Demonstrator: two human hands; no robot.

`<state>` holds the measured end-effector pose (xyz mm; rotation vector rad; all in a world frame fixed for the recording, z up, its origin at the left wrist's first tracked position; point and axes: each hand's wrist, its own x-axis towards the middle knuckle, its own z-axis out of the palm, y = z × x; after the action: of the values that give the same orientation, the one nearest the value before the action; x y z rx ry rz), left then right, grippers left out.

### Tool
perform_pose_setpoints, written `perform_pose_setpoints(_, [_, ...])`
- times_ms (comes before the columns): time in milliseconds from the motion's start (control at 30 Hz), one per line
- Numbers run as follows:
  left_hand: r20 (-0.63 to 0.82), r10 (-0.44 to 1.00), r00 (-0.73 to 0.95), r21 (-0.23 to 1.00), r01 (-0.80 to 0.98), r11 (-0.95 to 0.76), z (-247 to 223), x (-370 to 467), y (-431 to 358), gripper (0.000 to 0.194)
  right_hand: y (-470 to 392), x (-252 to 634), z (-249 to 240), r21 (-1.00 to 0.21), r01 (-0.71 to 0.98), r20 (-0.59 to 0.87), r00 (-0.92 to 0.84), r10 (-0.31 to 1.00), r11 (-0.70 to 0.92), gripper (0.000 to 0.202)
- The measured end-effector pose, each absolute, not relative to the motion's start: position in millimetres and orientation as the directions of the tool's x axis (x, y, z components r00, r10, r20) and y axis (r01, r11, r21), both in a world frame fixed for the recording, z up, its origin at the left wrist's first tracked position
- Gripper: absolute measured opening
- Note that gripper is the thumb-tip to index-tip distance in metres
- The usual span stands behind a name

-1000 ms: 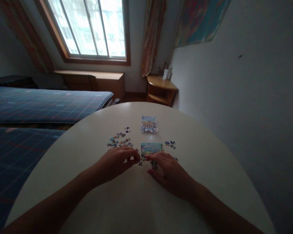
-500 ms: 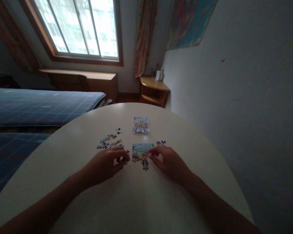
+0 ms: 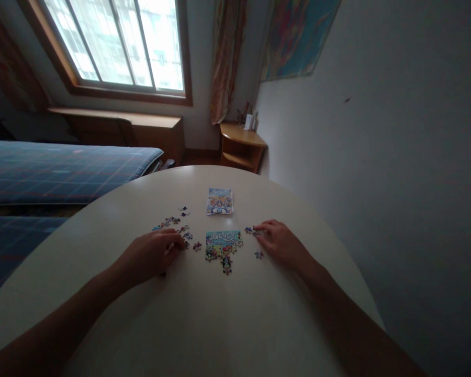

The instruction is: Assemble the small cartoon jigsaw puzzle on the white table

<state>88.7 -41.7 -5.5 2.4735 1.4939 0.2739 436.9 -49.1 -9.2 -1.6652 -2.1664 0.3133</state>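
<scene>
Puzzle [image 3: 223, 241], part joined, on a pale table [image 3: 227, 324] btwn L hand [image 3: 151, 254] and R hand [image 3: 283, 243].
Top w/ lettering looks done; lower edge is ragged, one stub poking down, so the bottom seems left to do. Loose pcs [image 3: 171, 221] lie scattered L, some hidden by L hand, whose fingers are curled; can't tell if it grips a pc. Single pc [image 3: 197, 246] sits btwn L hand & puzzle. R hand: fingers bent, tips at a few side pcs [image 3: 248, 230]; grip unclear. Lone pc [image 3: 258, 254] near R hand. Picture sheet [image 3: 220, 201] beyond puzzle, apart, not in the way. Bkgd: bed [image 3: 63, 170] L, window [image 3: 113, 44] ahead, wall [image 3: 396, 173] R.
</scene>
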Motion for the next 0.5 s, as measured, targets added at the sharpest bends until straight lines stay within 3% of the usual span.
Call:
perform_pose_setpoints(200, [0.169, 0.845, 0.508, 0.280, 0.797, -0.535, -9.6, 88.9, -41.9, 0.022, -52.4, 442.6, 0.1, -0.458, 0.869, 0.081, -0.168, 0.982, 0.186, 0.025])
perform_pose_setpoints(367, [0.362, 0.680, 0.638, 0.287, 0.618, -0.732, -16.9, 105.6, -53.1, 0.021, -52.2, 441.3, 1.2, -0.442, 0.882, 0.077, -0.146, 0.986, 0.165, 0.021])
perform_pose_setpoints(500, [0.339, 0.589, 0.734, 0.260, 0.529, -0.808, -21.2, 123.3, -65.0, 0.030, -50.8, 439.6, -3.2, -0.438, 0.883, 0.104, -0.135, 0.985, 0.168, 0.018])
